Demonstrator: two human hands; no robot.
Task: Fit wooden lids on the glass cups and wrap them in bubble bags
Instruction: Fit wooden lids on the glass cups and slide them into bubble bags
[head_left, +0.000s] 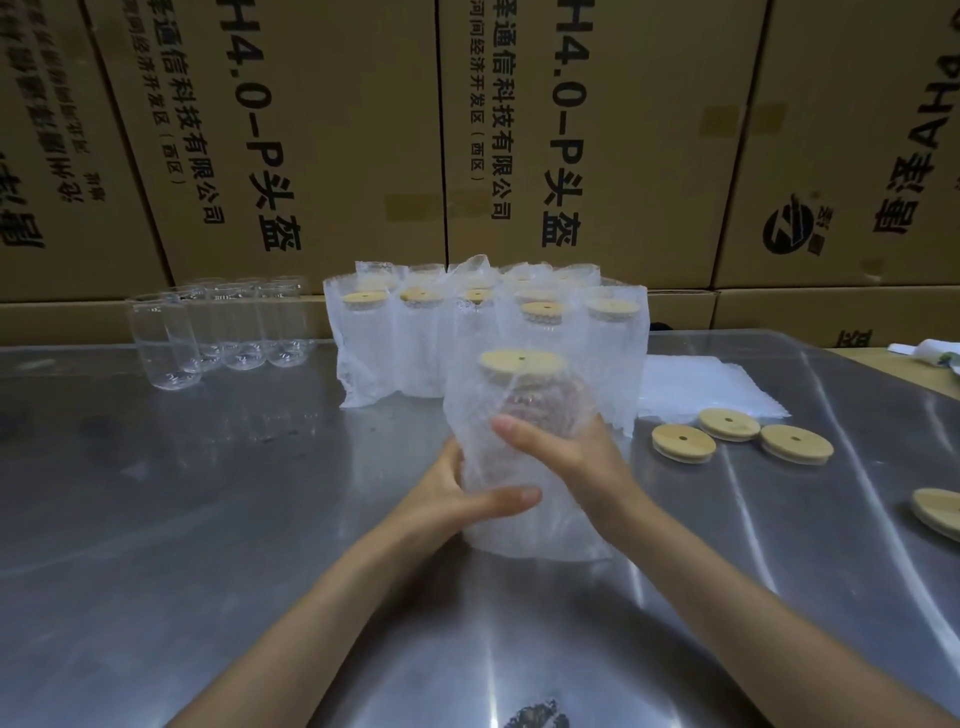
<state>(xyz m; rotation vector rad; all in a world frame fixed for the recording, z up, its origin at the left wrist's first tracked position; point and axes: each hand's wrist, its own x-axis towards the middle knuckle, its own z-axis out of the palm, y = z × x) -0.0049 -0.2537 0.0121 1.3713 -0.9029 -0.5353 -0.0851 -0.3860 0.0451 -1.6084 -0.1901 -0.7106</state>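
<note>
A glass cup with a round wooden lid stands inside a translucent bubble bag in the middle of the steel table. My left hand grips the bag's lower left side, thumb across its front. My right hand holds the bag's right side, fingers curled behind the cup. Behind it stand several wrapped, lidded cups. Several bare glass cups stand at the back left. Loose wooden lids lie at the right.
A stack of flat bubble bags lies behind the loose lids. Another lid sits at the right edge. Cardboard boxes form a wall along the table's far edge. A white object lies far right.
</note>
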